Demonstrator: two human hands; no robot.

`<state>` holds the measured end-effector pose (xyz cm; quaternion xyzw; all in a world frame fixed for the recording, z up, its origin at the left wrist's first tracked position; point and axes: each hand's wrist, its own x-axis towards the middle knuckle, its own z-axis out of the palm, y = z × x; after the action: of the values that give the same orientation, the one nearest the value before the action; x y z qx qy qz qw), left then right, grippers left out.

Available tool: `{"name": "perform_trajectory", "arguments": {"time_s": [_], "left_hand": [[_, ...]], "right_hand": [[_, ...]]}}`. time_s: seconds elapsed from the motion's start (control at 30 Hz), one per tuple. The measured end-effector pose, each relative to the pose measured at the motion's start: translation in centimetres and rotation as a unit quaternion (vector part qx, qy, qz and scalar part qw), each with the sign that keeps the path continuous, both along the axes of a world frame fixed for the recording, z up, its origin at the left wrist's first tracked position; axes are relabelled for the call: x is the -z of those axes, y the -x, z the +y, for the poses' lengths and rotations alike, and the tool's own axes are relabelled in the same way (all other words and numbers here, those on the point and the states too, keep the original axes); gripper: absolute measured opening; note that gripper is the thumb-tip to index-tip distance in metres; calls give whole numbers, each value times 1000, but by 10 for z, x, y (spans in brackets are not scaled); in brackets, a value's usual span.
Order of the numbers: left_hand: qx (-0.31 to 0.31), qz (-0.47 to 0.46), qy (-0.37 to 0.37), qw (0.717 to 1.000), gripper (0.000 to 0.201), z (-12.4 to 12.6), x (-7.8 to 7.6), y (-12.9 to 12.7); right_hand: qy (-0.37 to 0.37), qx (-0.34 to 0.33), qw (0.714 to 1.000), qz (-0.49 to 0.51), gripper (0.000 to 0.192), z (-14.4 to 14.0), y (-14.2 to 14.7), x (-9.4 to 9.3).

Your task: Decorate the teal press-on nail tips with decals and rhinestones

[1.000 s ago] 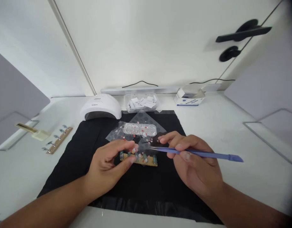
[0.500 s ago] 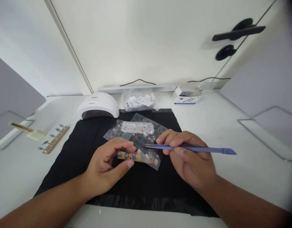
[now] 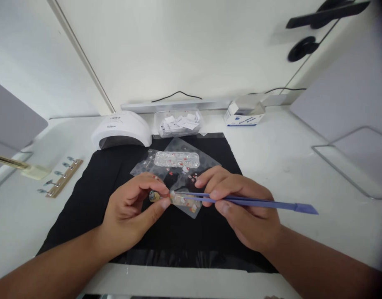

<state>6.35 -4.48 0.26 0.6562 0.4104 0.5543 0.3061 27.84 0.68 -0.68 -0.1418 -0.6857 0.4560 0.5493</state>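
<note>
The left hand (image 3: 131,211) pinches the near end of a small wooden strip (image 3: 175,199) between thumb and forefinger, holding it just above the black mat (image 3: 94,195), with a clear sticker sheet (image 3: 191,207) lying over or against it. The right hand (image 3: 240,207) is closed around blue tweezers (image 3: 256,202), whose tips reach to the strip right beside the left fingertips; whether they grip a decal there is too small to tell. Several little pieces, probably nail tips, already sit along the strip with red and white marks on them, so some decorating looks done, though how many remain bare cannot be judged. Behind the hands lie more clear sheets and a long clear gem tray (image 3: 177,159), still stocked. Further back stand a white nail lamp (image 3: 121,129), a tub of white pads (image 3: 178,123) and a small box (image 3: 244,115); a second holder strip (image 3: 60,178) rests on the table (image 3: 287,158) to the left.
</note>
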Motion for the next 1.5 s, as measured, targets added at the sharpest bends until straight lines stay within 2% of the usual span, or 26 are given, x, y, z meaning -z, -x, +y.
{"name": "perform_trajectory", "arguments": {"time_s": [0.4, 0.7, 1.0, 1.13, 1.5], "left_hand": [[-45, 80, -13, 996, 35, -3, 5, 1], [-54, 84, 10, 995, 30, -4, 5, -3], [-51, 64, 25, 996, 39, -6, 5, -4], [-61, 49, 26, 997, 36, -7, 6, -6], [-78, 125, 6, 989, 37, -6, 4, -2]], "right_hand": [[-2, 50, 998, -32, 26, -7, 4, -1], [-14, 61, 997, -52, 26, -8, 3, -4], [-19, 60, 996, -60, 28, -8, 3, -6], [-25, 55, 996, -69, 30, -9, 0, -2], [-28, 50, 995, -79, 31, -10, 0, -1]]}}
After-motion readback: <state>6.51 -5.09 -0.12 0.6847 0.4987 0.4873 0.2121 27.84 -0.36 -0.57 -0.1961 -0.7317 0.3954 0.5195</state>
